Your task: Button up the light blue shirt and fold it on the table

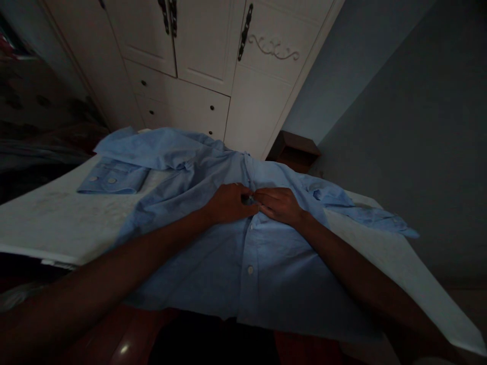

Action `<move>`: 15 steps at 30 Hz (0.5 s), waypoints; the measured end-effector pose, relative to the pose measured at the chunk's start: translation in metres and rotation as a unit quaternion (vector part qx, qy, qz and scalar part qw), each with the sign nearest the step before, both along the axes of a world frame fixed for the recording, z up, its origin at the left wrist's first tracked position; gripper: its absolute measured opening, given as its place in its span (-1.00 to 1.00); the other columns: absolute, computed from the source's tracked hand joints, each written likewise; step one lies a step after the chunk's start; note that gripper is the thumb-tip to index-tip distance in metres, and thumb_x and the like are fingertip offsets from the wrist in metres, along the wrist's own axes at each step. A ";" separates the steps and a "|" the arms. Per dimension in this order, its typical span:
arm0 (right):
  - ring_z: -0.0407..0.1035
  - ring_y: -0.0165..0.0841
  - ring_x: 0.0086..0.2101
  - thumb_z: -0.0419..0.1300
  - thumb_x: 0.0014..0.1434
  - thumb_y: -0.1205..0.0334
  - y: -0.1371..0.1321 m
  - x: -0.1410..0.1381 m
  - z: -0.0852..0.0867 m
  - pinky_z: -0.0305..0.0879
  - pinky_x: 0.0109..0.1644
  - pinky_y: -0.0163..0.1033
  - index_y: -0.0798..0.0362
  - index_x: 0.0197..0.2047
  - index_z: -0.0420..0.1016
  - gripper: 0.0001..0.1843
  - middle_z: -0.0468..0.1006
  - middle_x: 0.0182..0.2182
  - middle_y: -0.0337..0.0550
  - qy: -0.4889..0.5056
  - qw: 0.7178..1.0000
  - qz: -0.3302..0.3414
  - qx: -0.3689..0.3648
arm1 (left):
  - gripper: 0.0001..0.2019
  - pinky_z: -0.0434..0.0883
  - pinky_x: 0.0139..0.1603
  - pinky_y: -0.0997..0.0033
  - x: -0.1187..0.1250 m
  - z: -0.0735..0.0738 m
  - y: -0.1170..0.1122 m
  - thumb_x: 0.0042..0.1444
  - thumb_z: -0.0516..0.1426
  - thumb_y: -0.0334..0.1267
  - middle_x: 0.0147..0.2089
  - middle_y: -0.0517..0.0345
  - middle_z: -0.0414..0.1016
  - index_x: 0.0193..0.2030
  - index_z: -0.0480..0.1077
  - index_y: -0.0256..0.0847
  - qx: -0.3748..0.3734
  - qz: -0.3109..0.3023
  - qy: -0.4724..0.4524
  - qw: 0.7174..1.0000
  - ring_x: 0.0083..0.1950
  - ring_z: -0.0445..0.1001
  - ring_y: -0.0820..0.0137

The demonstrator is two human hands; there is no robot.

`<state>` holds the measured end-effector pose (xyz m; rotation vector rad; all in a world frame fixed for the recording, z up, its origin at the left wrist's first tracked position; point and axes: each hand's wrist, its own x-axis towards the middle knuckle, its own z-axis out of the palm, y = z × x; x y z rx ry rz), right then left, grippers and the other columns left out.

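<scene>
A light blue button-up shirt (213, 258) lies spread front side up, its sleeves out to both sides and its hem hanging over the near edge. My left hand (232, 204) and my right hand (279, 204) meet at the middle of the button placket (250, 289). The fingers of both are closed in a pinch on the placket cloth, fingertips almost touching. Whatever button lies between them is hidden. Below my hands, white buttons show on the placket. The left-side cuff (114, 176) lies flat with two buttons showing.
Under the shirt is a pale-topped table (49, 213). A white wardrobe (198, 56) with dark handles stands behind it. Farther right are a small brown cabinet (294, 148) and a grey wall. Dark cloth items (41, 152) are piled at the far left. The floor is reddish.
</scene>
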<state>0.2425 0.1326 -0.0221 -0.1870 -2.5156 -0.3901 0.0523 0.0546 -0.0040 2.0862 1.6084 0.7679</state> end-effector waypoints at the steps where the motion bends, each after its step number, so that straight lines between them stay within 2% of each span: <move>1: 0.53 -0.37 -0.32 0.05 0.29 0.27 0.000 0.000 0.000 0.42 -0.30 -0.29 0.05 -0.22 0.54 -0.78 0.65 -0.25 -0.13 -0.001 1.000 0.004 0.003 | -0.68 0.39 -0.12 0.31 0.001 0.000 -0.001 0.03 0.13 -0.05 -0.18 0.08 0.57 -0.18 0.54 -0.18 0.000 0.002 0.007 1.000 -0.19 0.50 0.28; 5: 0.53 -0.36 -0.34 0.04 0.31 0.24 0.001 0.002 -0.001 0.40 -0.34 -0.29 0.06 -0.24 0.54 -0.76 0.65 -0.24 -0.12 0.002 1.000 0.020 -0.001 | -0.62 0.39 -0.13 0.26 0.004 0.001 -0.004 0.02 0.14 0.03 -0.19 0.05 0.56 -0.16 0.51 -0.20 0.011 0.010 0.037 0.999 -0.18 0.49 0.24; 10: 0.54 -0.36 -0.32 0.06 0.29 0.26 0.001 0.001 0.000 0.40 -0.29 -0.29 0.03 -0.19 0.54 -0.78 0.65 -0.22 -0.13 -0.012 0.999 -0.002 -0.043 | -0.72 0.39 -0.08 0.27 0.006 -0.001 -0.007 -0.01 0.17 -0.14 -0.17 0.03 0.55 -0.17 0.45 -0.22 0.015 0.021 0.065 0.998 -0.14 0.50 0.23; 15: 0.53 -0.35 -0.26 0.05 0.28 0.31 -0.001 -0.003 0.004 0.42 -0.23 -0.27 0.03 -0.20 0.51 -0.80 0.64 -0.18 -0.14 -0.024 0.999 0.009 -0.046 | -0.42 0.40 -0.03 0.28 0.008 -0.004 -0.009 -0.03 0.20 -0.20 -0.06 0.04 0.55 0.18 0.26 -0.21 0.014 0.034 0.019 0.999 -0.08 0.51 0.24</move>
